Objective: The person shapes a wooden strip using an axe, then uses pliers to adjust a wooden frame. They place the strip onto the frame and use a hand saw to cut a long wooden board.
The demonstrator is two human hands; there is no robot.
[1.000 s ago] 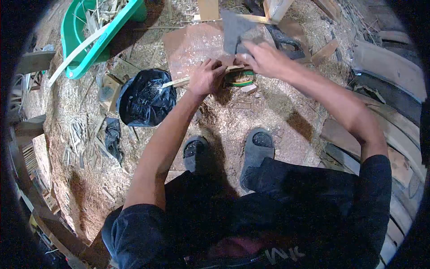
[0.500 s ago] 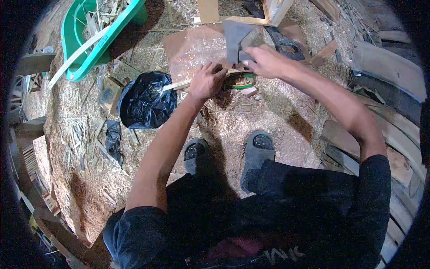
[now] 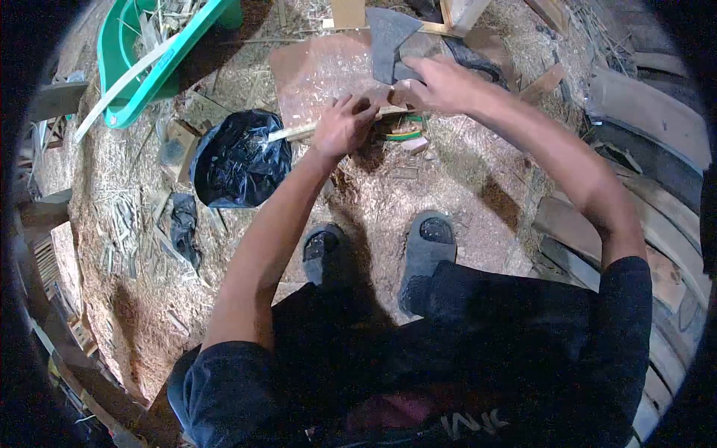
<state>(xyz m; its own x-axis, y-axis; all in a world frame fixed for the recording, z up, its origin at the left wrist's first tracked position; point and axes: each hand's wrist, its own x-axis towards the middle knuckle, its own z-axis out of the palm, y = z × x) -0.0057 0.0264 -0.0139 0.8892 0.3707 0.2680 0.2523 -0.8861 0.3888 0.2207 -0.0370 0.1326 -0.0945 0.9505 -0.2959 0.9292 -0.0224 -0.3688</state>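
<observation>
My left hand [image 3: 346,128] is closed over a narrow wooden strip [image 3: 299,132], whose pale end sticks out to the left toward a black plastic bag. A reddish-brown board [image 3: 314,73] lies flat just beyond the strip. In my right hand [image 3: 441,87] is a grey axe head [image 3: 391,41], flaring away from me over the board; my fingers wrap its narrow end and hide any handle. My right fingertips come close to the strip's right part, near the left fingers. A green and yellow curved item [image 3: 404,136] lies just below the strip.
The open black plastic bag [image 3: 240,158] stands left of my hands. Behind it, a green tub [image 3: 131,97] holds wood scraps. A wooden frame [image 3: 448,22] is at the back. Stacked curved boards [image 3: 650,119] line the right side. Shavings cover the floor around my sandals [image 3: 429,250].
The axe head has shifted slightly up and left and tilted, with its flared edge now leaning right. My left hand stays on the strip. The whole view has shifted slightly.
</observation>
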